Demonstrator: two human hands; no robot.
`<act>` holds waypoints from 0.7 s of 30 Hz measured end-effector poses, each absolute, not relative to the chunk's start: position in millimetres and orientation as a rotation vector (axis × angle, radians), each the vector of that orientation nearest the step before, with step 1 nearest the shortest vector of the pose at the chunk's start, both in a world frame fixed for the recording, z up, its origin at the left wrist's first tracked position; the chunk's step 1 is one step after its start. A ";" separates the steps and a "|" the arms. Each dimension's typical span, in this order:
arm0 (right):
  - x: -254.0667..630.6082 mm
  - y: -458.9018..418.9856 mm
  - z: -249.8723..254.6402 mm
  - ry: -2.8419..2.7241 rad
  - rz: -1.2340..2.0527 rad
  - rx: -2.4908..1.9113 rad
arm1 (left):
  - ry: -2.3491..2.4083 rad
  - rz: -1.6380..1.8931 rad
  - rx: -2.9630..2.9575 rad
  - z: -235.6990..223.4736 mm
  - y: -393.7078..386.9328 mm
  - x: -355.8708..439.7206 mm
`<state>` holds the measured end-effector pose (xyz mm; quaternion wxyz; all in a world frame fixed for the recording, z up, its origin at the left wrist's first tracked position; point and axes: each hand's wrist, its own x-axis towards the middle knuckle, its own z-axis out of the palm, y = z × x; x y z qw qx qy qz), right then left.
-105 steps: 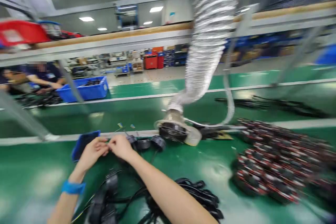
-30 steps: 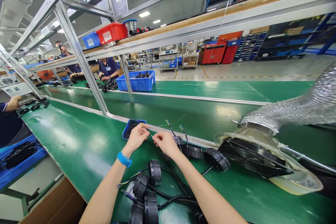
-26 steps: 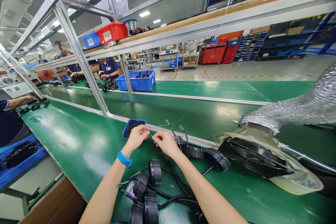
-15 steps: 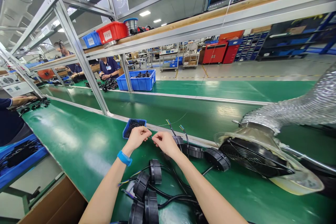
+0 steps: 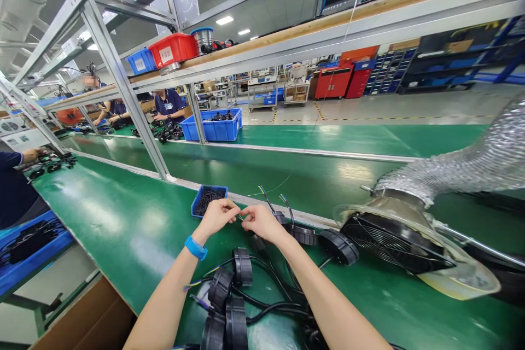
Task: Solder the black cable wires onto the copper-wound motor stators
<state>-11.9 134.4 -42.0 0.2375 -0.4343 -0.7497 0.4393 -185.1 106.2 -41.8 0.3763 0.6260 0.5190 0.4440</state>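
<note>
My left hand (image 5: 220, 217), with a blue band on its wrist, is closed in a pinch beside the small blue bin (image 5: 200, 188) of small black parts. Facing it, my right hand (image 5: 261, 222) pinches a thin wire (image 5: 240, 218) whose end shows between the two hands. The fingertips of both hands nearly meet; what the left ones hold is too small to make out. Below the right hand a black part (image 5: 258, 242) is partly hidden. Black round housings (image 5: 242, 267) with thick cables and bare coloured wires lie between my forearms.
More round housings (image 5: 338, 246) stand to the right, by a fan (image 5: 394, 246) under a clear hood with a silver duct (image 5: 447, 175). A metal post (image 5: 123, 87) and shelf rise ahead. Co-workers sit at the far left. A blue crate (image 5: 217, 128) stands across the bench.
My hands have come together, the fingertips now almost touching. The thin wire shows more clearly between them. At the far left, a co-worker's arm has shifted.
</note>
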 end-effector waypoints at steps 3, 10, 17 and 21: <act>-10.0 133.4 -38.5 -2.046 1.191 -1.230 | 1.235 1.111 1.526 -43.4 106.2 -185.0; -6.2 130.7 -34.0 -2.057 1.147 -1.258 | 1.152 1.193 1.475 -59.7 108.8 -170.1; -7.9 134.4 -41.3 -2.068 1.007 -1.306 | 1.127 1.144 1.601 -59.0 106.0 -167.4; -6.7 136.2 -40.6 -2.055 0.813 -1.394 | 1.385 1.324 1.701 -46.6 108.1 -181.3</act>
